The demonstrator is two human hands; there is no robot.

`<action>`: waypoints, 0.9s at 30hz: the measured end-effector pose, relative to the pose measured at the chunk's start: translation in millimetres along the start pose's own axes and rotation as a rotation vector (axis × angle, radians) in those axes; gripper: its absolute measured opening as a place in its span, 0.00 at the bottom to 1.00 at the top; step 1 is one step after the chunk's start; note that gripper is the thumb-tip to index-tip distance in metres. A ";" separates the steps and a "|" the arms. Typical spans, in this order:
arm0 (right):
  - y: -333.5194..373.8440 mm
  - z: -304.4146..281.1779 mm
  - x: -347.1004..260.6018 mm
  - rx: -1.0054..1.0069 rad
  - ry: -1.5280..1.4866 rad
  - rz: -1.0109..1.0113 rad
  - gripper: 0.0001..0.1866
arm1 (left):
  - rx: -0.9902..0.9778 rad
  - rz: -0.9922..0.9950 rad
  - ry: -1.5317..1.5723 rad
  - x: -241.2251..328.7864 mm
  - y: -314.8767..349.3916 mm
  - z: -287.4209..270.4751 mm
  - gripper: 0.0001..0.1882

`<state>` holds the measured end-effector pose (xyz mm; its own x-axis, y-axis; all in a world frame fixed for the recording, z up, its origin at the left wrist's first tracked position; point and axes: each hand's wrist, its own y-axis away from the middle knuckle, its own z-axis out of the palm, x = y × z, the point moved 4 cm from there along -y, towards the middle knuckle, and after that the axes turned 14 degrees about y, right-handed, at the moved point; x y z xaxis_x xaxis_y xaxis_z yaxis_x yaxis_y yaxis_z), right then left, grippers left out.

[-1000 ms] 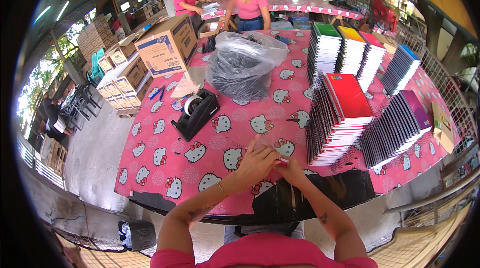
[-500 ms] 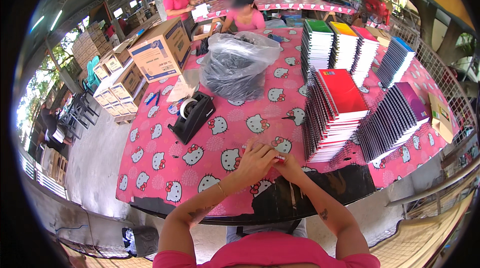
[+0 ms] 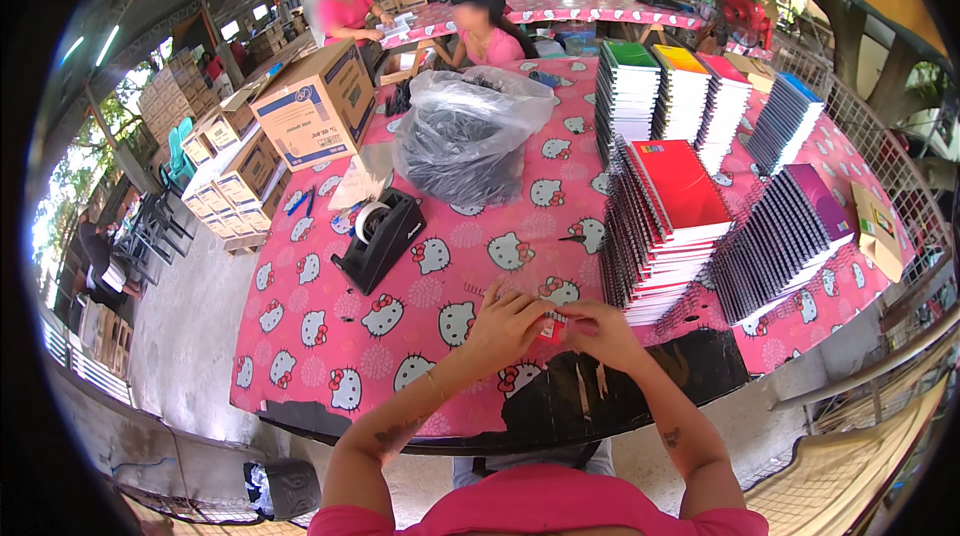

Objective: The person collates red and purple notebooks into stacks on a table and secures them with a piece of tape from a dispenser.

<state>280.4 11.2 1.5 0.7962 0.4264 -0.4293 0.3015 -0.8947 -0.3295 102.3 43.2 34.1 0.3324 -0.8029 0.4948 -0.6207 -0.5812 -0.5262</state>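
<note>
Hands meet over the near edge of a pink table, where I have a small red piece between them: my left hand curls nearly closed against it, my right hand pinches its side. From there, I see a tape dispenser at ten o'clock, a plastic bag at eleven, red notebooks toward two.

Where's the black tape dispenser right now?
In the head view, the tape dispenser sits left of centre on the pink-covered table, beyond and left of the left hand, just nearer the wearer than the clear plastic bag.
</note>
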 end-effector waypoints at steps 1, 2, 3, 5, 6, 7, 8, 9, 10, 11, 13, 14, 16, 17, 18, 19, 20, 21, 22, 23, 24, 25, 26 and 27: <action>-0.1 -5.3 0.7 -0.031 0.034 -0.016 0.20 | -0.016 0.003 0.000 -4.5 1.5 2.4 0.11; 0.5 -7.1 0.8 -0.052 0.057 -0.033 0.20 | -0.031 0.005 -0.001 -7.4 3.4 4.0 0.11; 0.7 -8.8 1.2 -0.064 0.081 -0.041 0.20 | -0.032 0.012 0.000 -8.2 2.6 5.1 0.10; 2.6 -8.1 1.6 -0.068 0.100 -0.047 0.20 | -0.032 0.024 0.002 -8.9 3.1 6.7 0.10; 1.9 -9.1 2.5 -0.063 0.107 -0.050 0.20 | -0.024 0.036 0.004 -9.4 1.8 5.9 0.10; 3.7 -8.9 3.0 -0.057 0.110 -0.048 0.20 | -0.015 0.049 0.006 -9.6 2.5 5.3 0.10; 5.3 -9.1 3.0 -0.053 0.112 -0.044 0.19 | -0.007 0.062 0.007 -9.7 3.2 4.8 0.10; 6.8 -8.5 2.7 -0.051 0.109 -0.042 0.19 | -0.004 0.072 0.018 -9.2 3.6 3.5 0.11; 8.0 -8.5 2.4 -0.042 0.107 -0.039 0.19 | -0.001 0.083 0.029 -7.9 3.9 2.0 0.11; 7.8 -9.1 2.4 -0.033 0.107 -0.037 0.19 | 0.002 0.094 0.041 -7.2 3.8 1.2 0.11; 7.1 -7.5 -0.8 -0.008 0.093 -0.035 0.19 | 0.013 0.088 0.043 -7.8 6.0 1.6 0.12; 5.2 -8.5 -2.9 0.009 0.088 -0.039 0.19 | 0.018 0.085 0.044 -8.4 5.8 1.2 0.12; 4.8 -7.2 -8.7 0.059 0.077 -0.032 0.18 | -0.032 0.092 0.048 -6.7 3.6 -2.1 0.12; 4.1 -7.6 -13.5 0.096 0.068 -0.033 0.18 | -0.057 0.096 0.050 -4.2 2.1 -3.3 0.12; 1.6 -8.7 -21.3 0.141 0.057 -0.041 0.18 | -0.078 0.098 0.043 -1.4 3.1 -4.1 0.13; -0.2 -13.9 -29.5 0.191 0.051 -0.047 0.18 | -0.103 0.102 0.038 1.9 3.3 -3.7 0.13; -0.8 -22.4 -39.8 0.253 0.043 -0.062 0.18 | -0.129 0.108 0.033 5.6 2.1 -4.5 0.14; -0.5 -36.9 -51.2 0.335 0.047 -0.088 0.18 | -0.126 0.129 0.020 14.1 -3.7 -10.7 0.14; 2.6 -53.8 -62.8 0.425 0.052 -0.112 0.18 | -0.124 0.147 0.006 25.3 -11.9 -21.7 0.15; 7.9 -74.6 -75.8 0.531 0.073 -0.148 0.18 | -0.120 0.168 -0.012 38.2 -23.2 -35.9 0.16; 16.4 -98.0 -86.9 0.651 0.104 -0.174 0.18 | 0.000 0.254 -0.046 56.6 -38.3 -58.3 0.16; 27.5 -122.0 -93.6 0.775 0.145 -0.183 0.18 | 0.117 0.342 -0.071 76.4 -56.1 -81.5 0.17; 38.7 -143.5 -94.7 0.891 0.194 -0.161 0.18 | 0.228 0.422 -0.085 90.6 -73.6 -99.4 0.17; 44.1 -161.3 -90.4 0.974 0.218 -0.111 0.18 | 0.306 0.481 -0.051 103.5 -91.2 -112.6 0.17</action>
<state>306.3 -88.2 161.4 0.8976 0.3802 -0.2231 -0.1032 -0.3107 -0.9449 113.4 28.0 211.2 0.1019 -0.9876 0.1197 -0.4796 -0.1542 -0.8638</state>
